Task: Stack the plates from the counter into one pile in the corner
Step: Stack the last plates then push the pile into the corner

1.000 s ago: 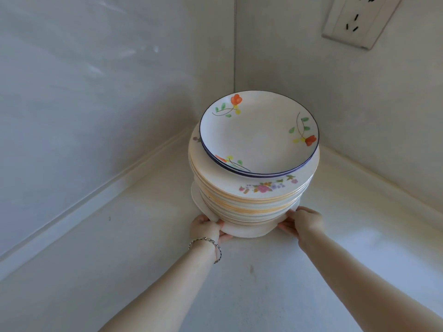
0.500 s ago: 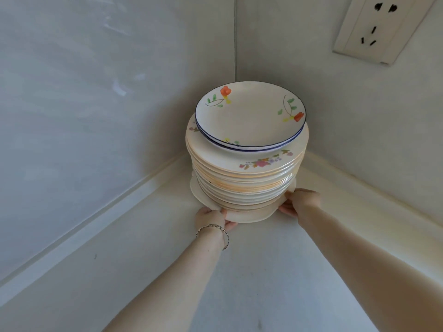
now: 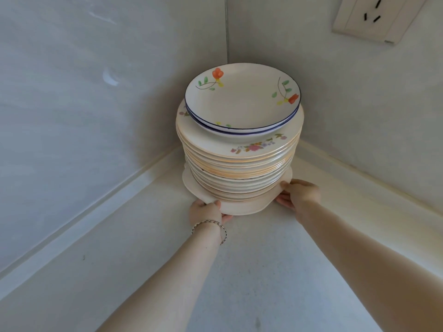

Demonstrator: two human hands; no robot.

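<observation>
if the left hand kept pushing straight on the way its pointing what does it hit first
The left hand already grips the bottom plate of the plate pile, so it meets that at once. Beyond the pile, probably the wall corner; depth is unclear.

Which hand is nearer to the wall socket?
The right hand. It grips the pile's bottom plate on the side below the socket; the left hand grips the opposite side, farther away.

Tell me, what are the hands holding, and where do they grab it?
Both hands hold the pile of plates by its bottom plate: the left hand grips the near-left rim, the right hand the right rim.
</observation>
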